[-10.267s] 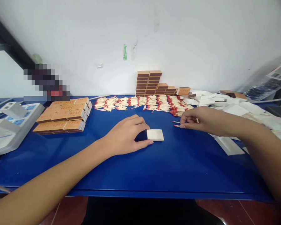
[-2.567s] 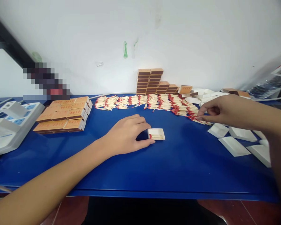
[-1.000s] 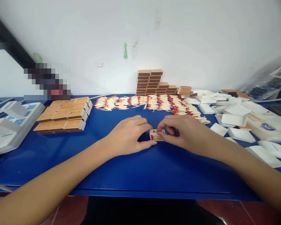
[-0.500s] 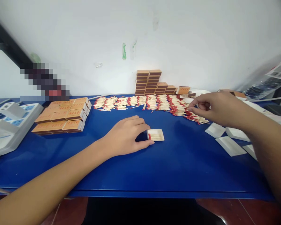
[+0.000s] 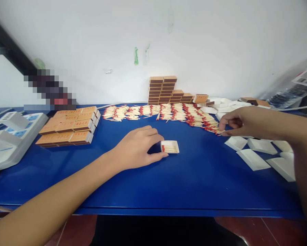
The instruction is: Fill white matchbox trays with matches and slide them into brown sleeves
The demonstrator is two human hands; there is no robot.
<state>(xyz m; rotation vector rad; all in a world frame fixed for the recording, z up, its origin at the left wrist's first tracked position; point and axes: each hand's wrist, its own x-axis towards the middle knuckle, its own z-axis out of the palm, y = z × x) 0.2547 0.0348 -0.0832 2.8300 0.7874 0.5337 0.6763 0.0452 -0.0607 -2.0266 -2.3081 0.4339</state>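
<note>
My left hand (image 5: 138, 147) rests on the blue table (image 5: 153, 181), with thumb and fingers closed on the left end of a small white matchbox tray (image 5: 170, 147). A few red-tipped matches lie in that tray. My right hand (image 5: 239, 121) is at the right end of a long row of loose matches (image 5: 166, 112), fingers pinched at the matches there; what the fingertips hold is too small to make out.
Stacked orange matchboxes (image 5: 68, 126) lie at the left, and a taller stack (image 5: 166, 89) stands against the wall. Empty white trays (image 5: 255, 152) are scattered at the right. A grey and blue device (image 5: 7, 136) sits at the far left edge.
My right hand went from the tray back out to the right end of the match row, then slid a little right and nearer. My left hand stayed on the tray.
</note>
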